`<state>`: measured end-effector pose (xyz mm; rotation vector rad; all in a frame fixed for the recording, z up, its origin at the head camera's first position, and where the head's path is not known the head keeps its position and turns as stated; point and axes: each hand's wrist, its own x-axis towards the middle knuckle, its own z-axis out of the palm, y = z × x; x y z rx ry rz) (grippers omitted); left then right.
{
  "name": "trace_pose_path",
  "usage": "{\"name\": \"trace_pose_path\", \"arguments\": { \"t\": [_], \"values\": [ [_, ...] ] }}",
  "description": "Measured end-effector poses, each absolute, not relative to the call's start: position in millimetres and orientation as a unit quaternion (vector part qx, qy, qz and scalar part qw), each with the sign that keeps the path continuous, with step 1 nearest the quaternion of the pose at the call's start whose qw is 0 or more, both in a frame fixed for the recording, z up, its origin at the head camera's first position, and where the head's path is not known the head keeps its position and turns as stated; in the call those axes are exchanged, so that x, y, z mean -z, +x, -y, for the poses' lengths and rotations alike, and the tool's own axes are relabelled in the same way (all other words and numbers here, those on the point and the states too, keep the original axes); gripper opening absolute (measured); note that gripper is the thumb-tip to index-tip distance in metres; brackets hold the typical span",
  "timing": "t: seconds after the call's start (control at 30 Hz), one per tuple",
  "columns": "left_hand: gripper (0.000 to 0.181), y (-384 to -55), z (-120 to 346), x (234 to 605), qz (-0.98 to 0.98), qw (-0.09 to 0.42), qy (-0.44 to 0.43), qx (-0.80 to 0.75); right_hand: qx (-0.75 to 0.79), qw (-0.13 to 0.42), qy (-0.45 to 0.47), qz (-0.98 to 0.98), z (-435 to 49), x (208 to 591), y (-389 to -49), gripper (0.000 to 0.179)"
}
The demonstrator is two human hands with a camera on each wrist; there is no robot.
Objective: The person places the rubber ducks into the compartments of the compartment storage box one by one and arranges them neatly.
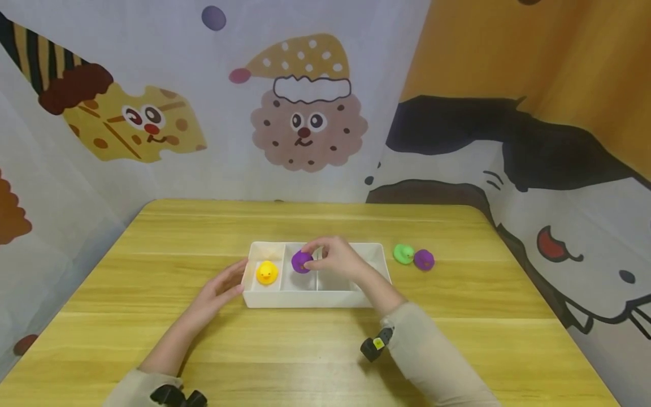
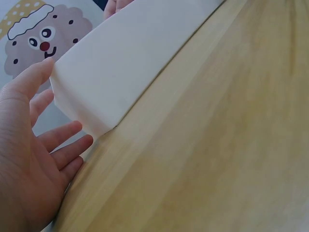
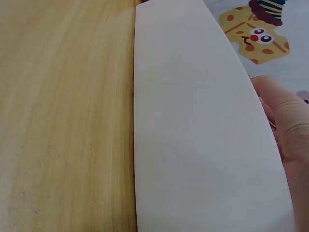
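A white divided box lies lengthwise across the table. In its leftmost compartment sits a yellow rubber duck. My right hand pinches a purple rubber duck between thumb and fingers, over the second compartment from the left. At the box's left end, my left hand rests its fingers against the short wall, the thumb toward the near corner. The left wrist view shows those fingers extended beside the white wall. In the right wrist view the box's long side hides most of my right hand and the duck.
Right of the box, a green rubber duck and another purple duck sit side by side on the wooden table. Behind the table's far edge hangs a cloth printed with cartoon figures.
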<state>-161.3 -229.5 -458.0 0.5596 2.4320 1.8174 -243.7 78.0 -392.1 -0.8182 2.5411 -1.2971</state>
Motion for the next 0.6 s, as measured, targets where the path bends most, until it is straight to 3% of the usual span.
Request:
{"name": "trace_pose_path", "arguments": {
  "t": [0.6],
  "values": [
    [0.054, -161.7, 229.1, 459.8, -0.78, 0.031, 0.178, -0.599, 0.365, 0.117, -0.294, -0.876, -70.8, 396.0, -251.3, 0.024]
  ]
}}
